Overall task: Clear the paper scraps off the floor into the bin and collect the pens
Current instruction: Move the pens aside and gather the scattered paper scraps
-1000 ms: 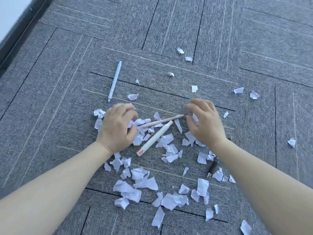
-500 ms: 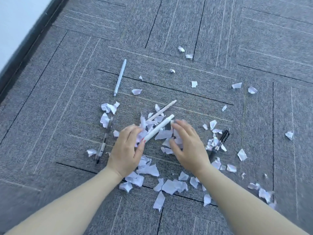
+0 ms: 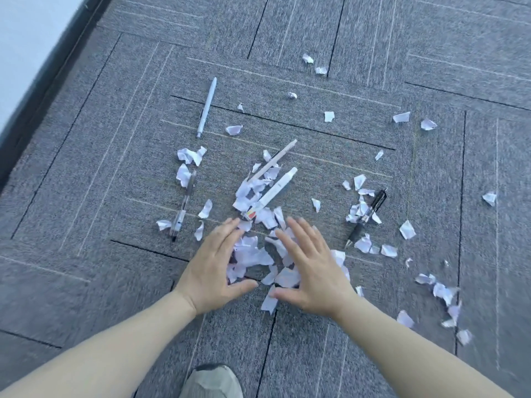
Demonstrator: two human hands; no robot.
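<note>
White paper scraps lie scattered on the grey carpet, thickest in a pile between my hands. My left hand and my right hand rest flat on the floor on either side of that pile, fingers spread, holding nothing. Just beyond my fingertips lie a white marker and a thin beige pen. A pale blue pen lies farther off at the left. A clear pen is at the left and a black pen at the right, both among scraps. No bin is in view.
A dark skirting strip and pale wall run along the upper left. My knee in grey-green cloth shows at the bottom edge. More scraps trail off at the lower right, and single scraps lie farther ahead.
Both hands have drawn back toward me along the floor, dragging scraps into a pile, and have flattened with fingers spread. The white marker and beige pen now lie beyond my fingertips.
</note>
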